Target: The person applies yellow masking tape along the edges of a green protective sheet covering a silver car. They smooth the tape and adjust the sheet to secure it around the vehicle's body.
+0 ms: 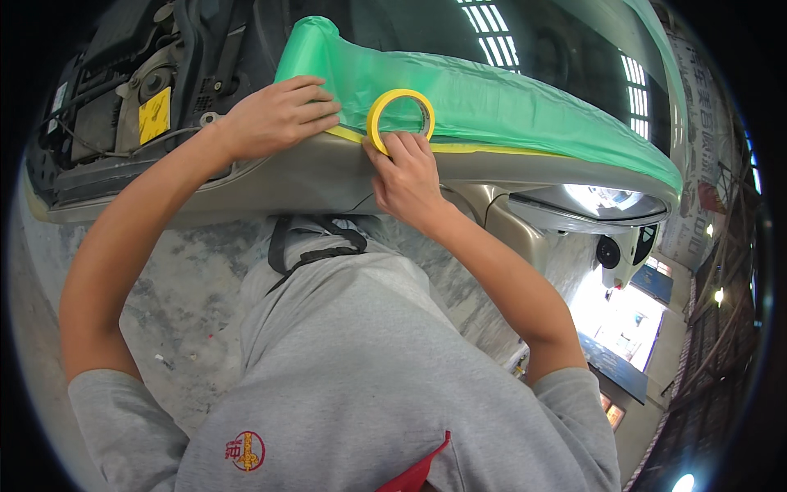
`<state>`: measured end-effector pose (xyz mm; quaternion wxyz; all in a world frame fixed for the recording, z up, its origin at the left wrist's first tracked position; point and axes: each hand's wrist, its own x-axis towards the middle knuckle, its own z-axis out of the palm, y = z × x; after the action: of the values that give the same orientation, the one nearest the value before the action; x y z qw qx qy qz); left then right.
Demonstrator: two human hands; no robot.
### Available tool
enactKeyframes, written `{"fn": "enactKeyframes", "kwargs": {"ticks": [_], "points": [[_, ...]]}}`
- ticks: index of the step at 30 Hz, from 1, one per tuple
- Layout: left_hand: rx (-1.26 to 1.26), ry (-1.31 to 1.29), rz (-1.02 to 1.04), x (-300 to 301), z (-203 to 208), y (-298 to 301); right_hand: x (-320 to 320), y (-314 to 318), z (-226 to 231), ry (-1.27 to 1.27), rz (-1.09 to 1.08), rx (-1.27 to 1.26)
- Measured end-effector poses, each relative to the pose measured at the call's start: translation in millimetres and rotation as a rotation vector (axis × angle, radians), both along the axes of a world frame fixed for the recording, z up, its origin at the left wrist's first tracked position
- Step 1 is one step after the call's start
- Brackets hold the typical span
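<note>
Green plastic masking film (492, 94) runs along the car's edge beside the dark windshield glass, its left end bunched into an upright roll. Yellow masking tape (500, 150) follows the film's lower border on the beige car body. My right hand (407, 174) pinches the lower rim of a yellow tape roll (375, 115), which stands on edge against the film. To the left, my left hand (283, 117) lies with outstretched fingers against the base of the bunched film, just above the tape strip. What its fingertips press on is partly hidden.
The open engine bay (106, 107) with hoses and a yellow label is at the left. A beige body panel (279, 180) runs between me and the film, ending at a headlight (598, 201) on the right. Another vehicle (631, 250) stands farther right on the concrete floor (180, 303).
</note>
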<state>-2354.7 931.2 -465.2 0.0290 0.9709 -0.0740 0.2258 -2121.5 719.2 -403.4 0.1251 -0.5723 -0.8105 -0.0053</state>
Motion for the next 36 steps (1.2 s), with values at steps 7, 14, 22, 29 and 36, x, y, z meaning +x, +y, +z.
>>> {"fn": "enactKeyframes", "kwargs": {"ticks": [7,14,22,29,36], "points": [[-0.026,-0.079,-0.015,-12,15,12,-13,6,-2,-0.013,-0.007,-0.003],[0.085,-0.076,-0.115,-1,22,43,-16,5,-5,-0.007,-0.019,-0.014],[0.097,-0.005,-0.036,-9,-4,34,-23,10,-5,-0.026,-0.025,0.008],[0.124,0.032,0.037,-11,0,26,-32,22,-10,-0.020,0.014,0.030],[0.104,0.036,0.188,-16,14,3,-36,34,-13,-0.045,0.060,-0.007]]}}
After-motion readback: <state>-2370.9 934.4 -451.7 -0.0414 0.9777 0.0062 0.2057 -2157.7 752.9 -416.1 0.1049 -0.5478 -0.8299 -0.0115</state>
